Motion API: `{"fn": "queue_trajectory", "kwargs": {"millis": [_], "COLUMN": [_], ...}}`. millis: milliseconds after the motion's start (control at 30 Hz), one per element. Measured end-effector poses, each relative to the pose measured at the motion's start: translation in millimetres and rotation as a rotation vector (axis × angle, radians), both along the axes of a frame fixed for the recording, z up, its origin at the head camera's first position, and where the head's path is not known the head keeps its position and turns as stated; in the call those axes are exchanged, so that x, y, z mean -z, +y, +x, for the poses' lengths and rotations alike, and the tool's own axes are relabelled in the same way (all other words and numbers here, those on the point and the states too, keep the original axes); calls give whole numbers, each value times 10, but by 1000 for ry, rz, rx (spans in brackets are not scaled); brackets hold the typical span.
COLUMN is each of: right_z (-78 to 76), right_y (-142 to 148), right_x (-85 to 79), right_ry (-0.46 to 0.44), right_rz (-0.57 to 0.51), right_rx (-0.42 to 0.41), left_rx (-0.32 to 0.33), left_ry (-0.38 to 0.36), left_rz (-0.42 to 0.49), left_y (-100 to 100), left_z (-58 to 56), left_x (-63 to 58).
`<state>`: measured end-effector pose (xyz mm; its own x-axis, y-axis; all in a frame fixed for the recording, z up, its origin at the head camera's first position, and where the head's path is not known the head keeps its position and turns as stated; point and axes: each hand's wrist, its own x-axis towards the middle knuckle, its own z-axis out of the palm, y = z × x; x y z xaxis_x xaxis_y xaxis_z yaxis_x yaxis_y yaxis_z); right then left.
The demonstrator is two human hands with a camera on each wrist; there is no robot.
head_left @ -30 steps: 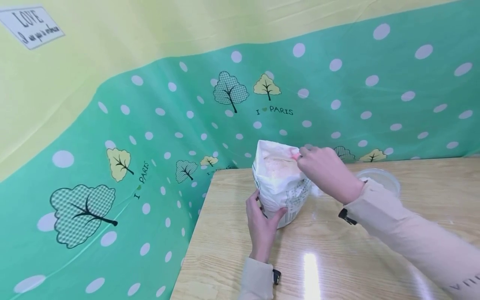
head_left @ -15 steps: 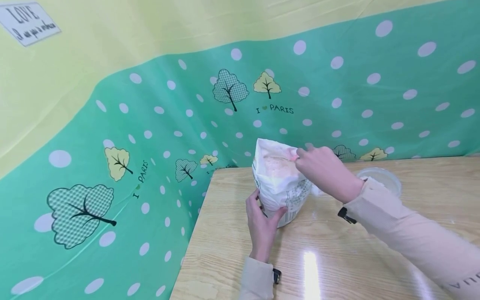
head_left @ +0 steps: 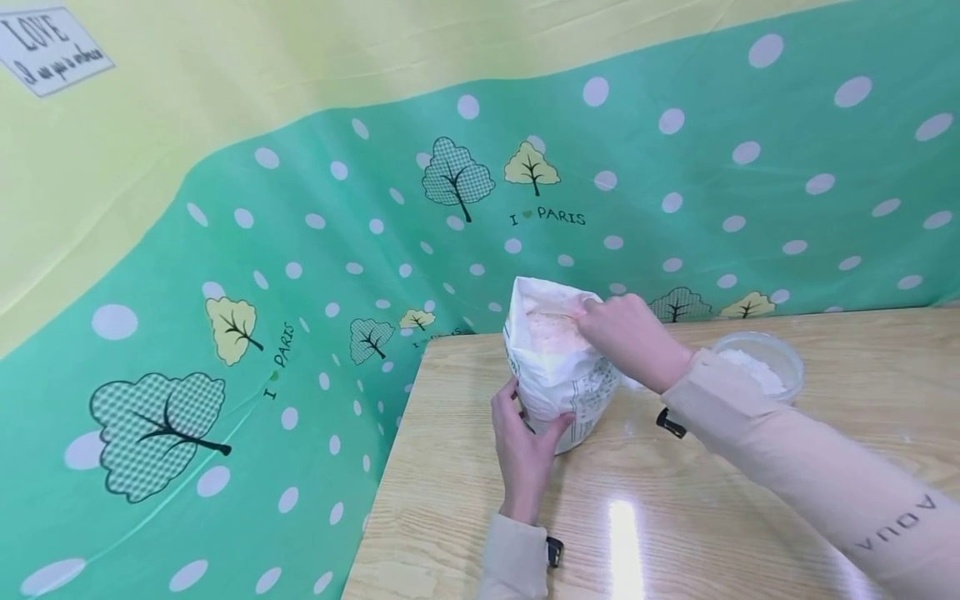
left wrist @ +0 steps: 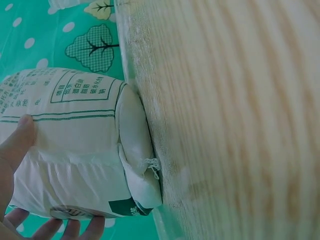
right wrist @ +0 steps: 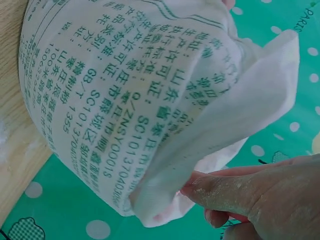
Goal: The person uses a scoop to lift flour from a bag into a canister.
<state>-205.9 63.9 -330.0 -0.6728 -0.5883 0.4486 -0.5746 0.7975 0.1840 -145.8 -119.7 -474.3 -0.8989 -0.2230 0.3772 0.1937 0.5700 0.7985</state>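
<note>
An opened white flour bag (head_left: 551, 387) with green print stands on the table, pale powder (head_left: 555, 332) showing inside its mouth. My left hand (head_left: 525, 454) grips the lower part of the bag, thumb on the near side and fingers around the other, as the left wrist view also shows. At the right edge of the mouth, my right hand (head_left: 628, 337) has its fingers curled round a red handle (right wrist: 239, 217). The far end of that utensil is hidden in the bag. White dust coats the right thumb (right wrist: 220, 192).
To the right, partly behind the right sleeve (head_left: 720, 387), stands a clear bowl (head_left: 797, 375) with white powder (head_left: 753, 369) in it. A green dotted cloth (head_left: 660, 233) hangs behind the wooden table (head_left: 442, 433).
My right hand has moved a little left, further over the bag's mouth. The sleeve has shifted with it, so more powder in the bowl shows. The left hand stays on the bag.
</note>
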Motion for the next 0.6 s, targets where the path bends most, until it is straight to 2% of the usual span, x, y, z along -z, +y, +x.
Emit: {"fn": "queue_trajectory", "kwargs": {"millis": [333, 600], "right_z": [-178, -288], "right_y": [-53, -58], "right_x": [162, 218], "right_ry": [-57, -107], "right_rz": [4, 6], "right_rx": [4, 16], "left_rx": [1, 5], "left_ry": [-13, -18], "left_rz": [20, 17], "left_y": [-5, 12], "left_z": [29, 11], "left_x": [3, 20]}}
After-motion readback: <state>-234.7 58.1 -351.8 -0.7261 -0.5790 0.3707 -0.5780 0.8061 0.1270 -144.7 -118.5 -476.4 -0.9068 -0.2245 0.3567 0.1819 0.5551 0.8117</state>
